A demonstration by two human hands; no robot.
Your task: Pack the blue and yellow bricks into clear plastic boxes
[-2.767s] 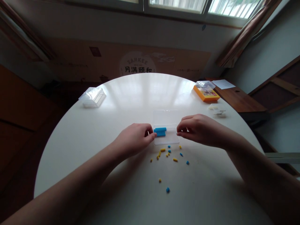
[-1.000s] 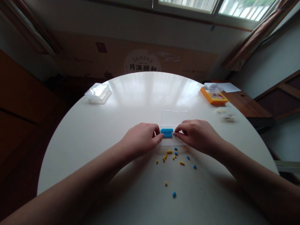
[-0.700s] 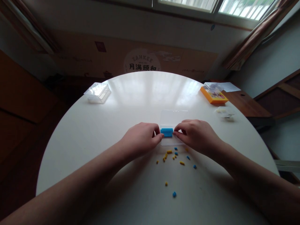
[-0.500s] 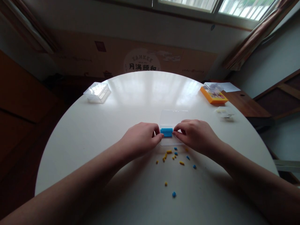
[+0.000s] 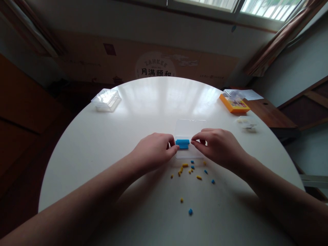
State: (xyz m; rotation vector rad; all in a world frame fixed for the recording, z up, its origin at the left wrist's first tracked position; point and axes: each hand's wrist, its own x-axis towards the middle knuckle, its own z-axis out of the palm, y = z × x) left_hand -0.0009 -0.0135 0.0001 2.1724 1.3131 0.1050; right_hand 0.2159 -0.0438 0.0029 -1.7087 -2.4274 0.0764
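A clear plastic pegboard (image 5: 190, 126) lies flat on the round white table (image 5: 143, 112). A small block of blue beads (image 5: 182, 144) sits on its near left part. My left hand (image 5: 153, 151) is curled, its fingertips pressed against the board's left edge beside the blue block. My right hand (image 5: 219, 147) has thumb and forefinger pinched together just right of the blue block; what they hold, if anything, is too small to make out. Loose yellow and blue beads (image 5: 191, 169) lie scattered on the table just in front of the board.
A clear plastic box (image 5: 106, 99) stands at the table's far left. An orange box (image 5: 233, 105) with a clear lid on it sits at the far right, a small clear packet (image 5: 246, 123) nearer. A single blue bead (image 5: 190, 211) lies closest to me.
My right hand came in from the right to the blue block's edge, then drew back slightly. My left hand has stayed at the board's left edge.
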